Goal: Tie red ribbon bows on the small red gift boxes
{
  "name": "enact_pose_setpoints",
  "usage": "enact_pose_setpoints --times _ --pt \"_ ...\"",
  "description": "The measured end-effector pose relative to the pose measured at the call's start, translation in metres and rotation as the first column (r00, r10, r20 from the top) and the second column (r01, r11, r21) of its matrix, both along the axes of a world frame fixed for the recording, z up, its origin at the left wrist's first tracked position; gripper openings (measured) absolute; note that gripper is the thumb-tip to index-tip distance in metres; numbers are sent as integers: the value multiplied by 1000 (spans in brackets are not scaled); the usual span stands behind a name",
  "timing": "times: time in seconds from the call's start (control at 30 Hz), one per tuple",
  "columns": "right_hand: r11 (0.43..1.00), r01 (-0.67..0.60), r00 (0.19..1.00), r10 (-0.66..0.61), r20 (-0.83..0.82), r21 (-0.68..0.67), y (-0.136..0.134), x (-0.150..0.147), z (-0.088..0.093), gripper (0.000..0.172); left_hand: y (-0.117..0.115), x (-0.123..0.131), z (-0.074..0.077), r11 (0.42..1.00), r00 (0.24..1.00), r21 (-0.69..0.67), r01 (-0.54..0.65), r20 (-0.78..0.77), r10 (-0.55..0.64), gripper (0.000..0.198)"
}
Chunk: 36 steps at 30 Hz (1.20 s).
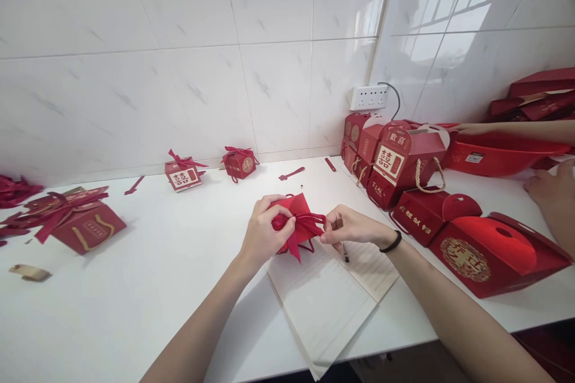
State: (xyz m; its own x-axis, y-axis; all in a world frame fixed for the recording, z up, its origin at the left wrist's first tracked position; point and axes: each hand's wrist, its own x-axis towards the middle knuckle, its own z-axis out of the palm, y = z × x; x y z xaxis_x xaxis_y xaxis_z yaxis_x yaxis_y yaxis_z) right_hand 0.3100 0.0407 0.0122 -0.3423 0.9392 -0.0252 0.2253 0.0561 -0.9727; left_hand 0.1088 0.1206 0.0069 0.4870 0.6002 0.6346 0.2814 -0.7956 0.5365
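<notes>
A small red gift box (304,202) stands near the middle of the table, over the upper edge of an open notebook (324,305). Around its left side is my left hand (265,228), thumb and fingers closed on the red ribbon (297,248) at the box's top. My right hand (353,226) pinches the ribbon's looped end just right of the box. A dark pen (345,252) lies on the notebook below my right hand. Part of the box and the ribbon's crossing are hidden by my fingers.
Finished-looking red boxes (183,172) with bows stand by the wall and left (92,224). Stacked red boxes (406,158) line the right, beside a red basin (498,152) with another person's hands. Ribbon pieces (291,173) lie behind; a socket strip (369,97) is on the wall.
</notes>
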Motion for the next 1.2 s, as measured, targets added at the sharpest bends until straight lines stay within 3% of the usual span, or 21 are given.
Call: enact_pose_setpoints --times 0.53,0.77,0.9,1.0,1.07,1.1,1.13,1.2 --pt "988 -118 992 121 30 -99 -6 10 6 29 -1 -1 0 999 1000 -24 24 -2 -24 8" --pt "978 -138 988 148 50 -159 -3 15 3 34 0 -2 -1 999 999 -28 38 -7 -38 7" --pt "995 -95 973 84 -216 -43 -11 23 4 54 2 -5 -3 999 999 -20 50 -20 -50 5" --pt "941 -338 860 313 -404 10 -18 24 8 60 1 -5 -4 998 998 5 62 -29 -62 9" --pt "849 -522 820 470 -327 -87 -19 14 9 56 1 -6 -5 997 997 15 73 -24 -72 8" --pt "815 -555 822 508 -257 -165 -18 6 8 55 1 -6 -5 997 997 14 80 -21 -80 8" --pt "806 -539 842 508 -180 -246 -17 -4 6 57 1 -6 -5 996 996 11 87 -15 -87 9" --pt "855 -421 906 415 -87 -303 -12 -27 -2 60 0 -6 -4 996 996 4 92 -5 -92 17"
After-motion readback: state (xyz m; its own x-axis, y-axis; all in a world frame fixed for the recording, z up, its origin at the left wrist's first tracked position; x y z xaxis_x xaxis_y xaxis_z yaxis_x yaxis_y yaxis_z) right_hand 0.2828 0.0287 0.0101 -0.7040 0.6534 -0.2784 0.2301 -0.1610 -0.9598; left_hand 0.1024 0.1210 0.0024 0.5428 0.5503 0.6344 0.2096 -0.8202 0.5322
